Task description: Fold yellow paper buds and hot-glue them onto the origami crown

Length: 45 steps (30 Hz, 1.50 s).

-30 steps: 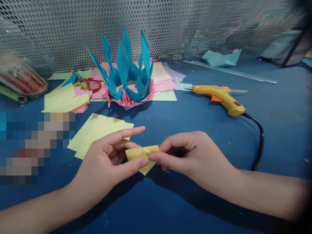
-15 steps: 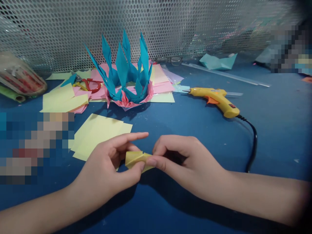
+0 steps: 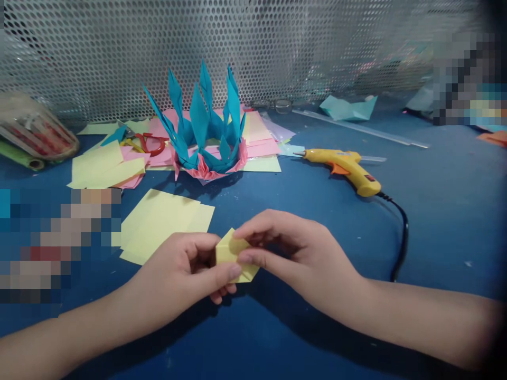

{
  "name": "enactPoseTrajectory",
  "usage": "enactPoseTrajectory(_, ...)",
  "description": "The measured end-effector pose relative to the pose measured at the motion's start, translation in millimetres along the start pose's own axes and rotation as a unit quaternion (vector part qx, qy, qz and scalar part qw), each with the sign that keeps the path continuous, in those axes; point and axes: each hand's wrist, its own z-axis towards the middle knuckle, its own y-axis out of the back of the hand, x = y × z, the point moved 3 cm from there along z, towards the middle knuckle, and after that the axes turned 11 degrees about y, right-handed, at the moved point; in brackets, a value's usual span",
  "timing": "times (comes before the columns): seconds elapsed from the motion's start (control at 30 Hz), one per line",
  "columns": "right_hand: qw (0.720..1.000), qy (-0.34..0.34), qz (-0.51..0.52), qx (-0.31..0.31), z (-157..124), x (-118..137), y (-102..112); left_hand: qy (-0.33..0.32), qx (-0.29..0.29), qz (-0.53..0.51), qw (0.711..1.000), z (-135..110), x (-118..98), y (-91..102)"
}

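A small folded piece of yellow paper [image 3: 226, 257] is held up between both hands over the blue table [image 3: 237, 338]. My left hand [image 3: 188, 269] grips its left and lower side, thumb in front and fingers behind. From the right, the thumb and fingertips of my right hand [image 3: 289, 245] pinch its upper right part and hide some of it. Just behind my left hand lies a loose stack of yellow paper sheets [image 3: 158, 221]. Farther back stands a blue and pink folded-paper crown [image 3: 198, 132] with tall points.
A yellow glue gun [image 3: 344, 166] with a black cord [image 3: 404, 232] lies at the right. Red-handled scissors [image 3: 152, 145] rest among coloured papers [image 3: 97, 163]. A plastic container [image 3: 39, 126] lies at the left. A perforated metal panel [image 3: 277, 47] borders the back.
The yellow paper has turned so a broader face shows. My left index finger, stretched out before, has curled in around it. My right fingertips have moved onto its upper edge.
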Motion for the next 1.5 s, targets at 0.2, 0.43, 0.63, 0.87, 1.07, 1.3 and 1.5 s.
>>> enactPoseTrajectory(0.2,0.984,0.130,-0.117,0.035,4,4,6,0.006,0.010,0.065,0.998,0,-2,0.8)
enactPoseTrajectory(0.43,0.955,0.217,-0.194,0.057,1,8,4,0.008,0.040,0.079,0.996,-2,-7,-1.0)
enactPoseTrajectory(0.63,0.930,0.267,-0.244,0.067,0,10,4,0.001,0.076,0.008,0.997,-2,-1,-2.0)
enactPoseTrajectory(0.87,0.918,0.272,-0.277,0.078,-4,10,1,0.009,0.065,0.030,0.997,-3,-4,-1.7)
enactPoseTrajectory(1.07,0.971,0.176,-0.146,0.070,4,3,5,-0.005,0.061,0.034,0.998,-3,0,-2.5)
enactPoseTrajectory(1.3,0.999,0.001,0.027,0.045,11,-7,7,-0.013,0.058,0.017,0.998,-5,-2,-5.3)
enactPoseTrajectory(1.5,0.991,-0.070,0.103,0.041,9,-10,4,-0.015,0.047,0.007,0.999,-5,-3,-6.6)
